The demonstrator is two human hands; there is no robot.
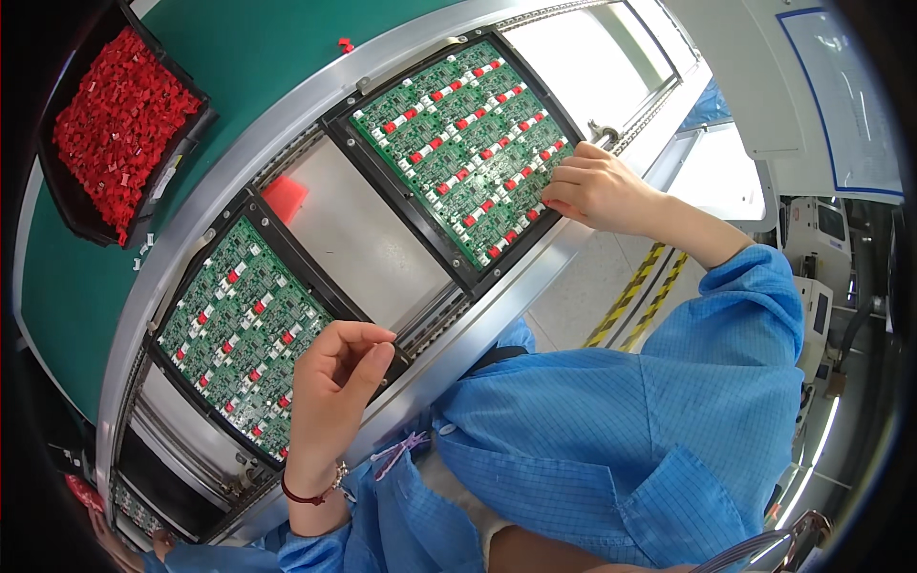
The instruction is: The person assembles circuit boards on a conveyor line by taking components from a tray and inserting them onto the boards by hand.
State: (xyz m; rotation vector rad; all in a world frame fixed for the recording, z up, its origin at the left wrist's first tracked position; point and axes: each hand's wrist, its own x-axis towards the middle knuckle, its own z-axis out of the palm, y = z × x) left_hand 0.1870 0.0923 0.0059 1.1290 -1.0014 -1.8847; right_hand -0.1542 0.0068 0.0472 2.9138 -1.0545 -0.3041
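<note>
My right hand (602,191) rests over the near right edge of the farther black tray frame (444,250), its fingers bent and closed. What the fingertips hold, if anything, is hidden. In that frame lies a green circuit board panel (449,143) with rows of white connectors, many with red plastic pieces on them. My left hand (330,396) hovers by the near right corner of the nearer circuit board panel (215,315), thumb and forefinger pinched. Nothing can be made out between them. Red pieces also sit on several white connectors of this second panel.
A black bin (196,129) of loose red plastic pieces (124,129) stands on the green table (253,57). Metal conveyor rails (497,315) carry the frames, with a red block (285,199) between them. Another person's hand (115,544) shows at lower left.
</note>
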